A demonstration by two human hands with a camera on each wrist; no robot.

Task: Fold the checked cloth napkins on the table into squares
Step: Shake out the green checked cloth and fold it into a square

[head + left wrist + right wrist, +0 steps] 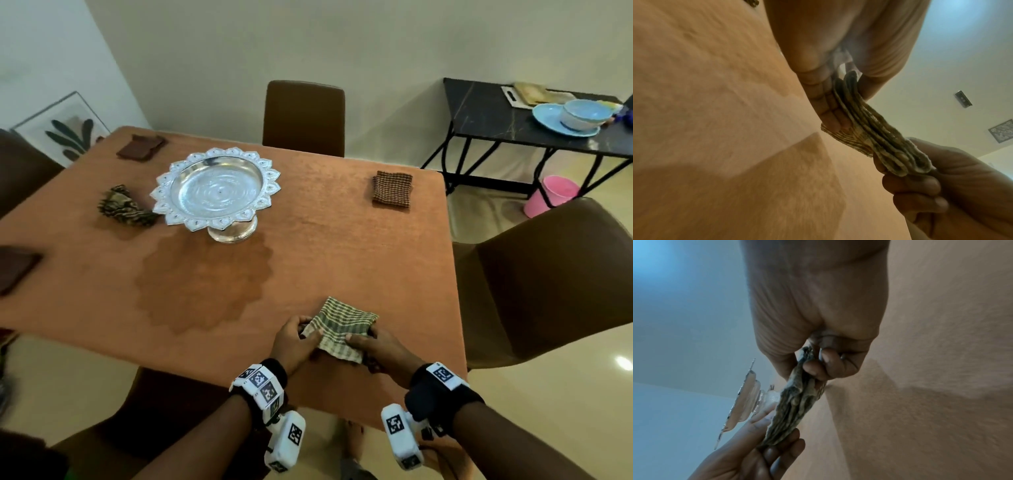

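Both hands hold a green-and-cream checked cloth napkin (pixel 342 327), folded into several layers, at the near right edge of the orange-clothed table (pixel 308 240). Left hand (pixel 295 342) pinches its left end, thumb on top, fingers underneath. Right hand (pixel 380 349) grips the right end, fingers curled round the layered edge. Napkin sits slightly lifted; one corner touches the cloth in the left wrist view. A folded brown checked napkin (pixel 392 189) lies at the far right. An ornate silver pedestal tray (pixel 216 190) stands mid-table, a crumpled dark patterned cloth (pixel 124 205) just left of it.
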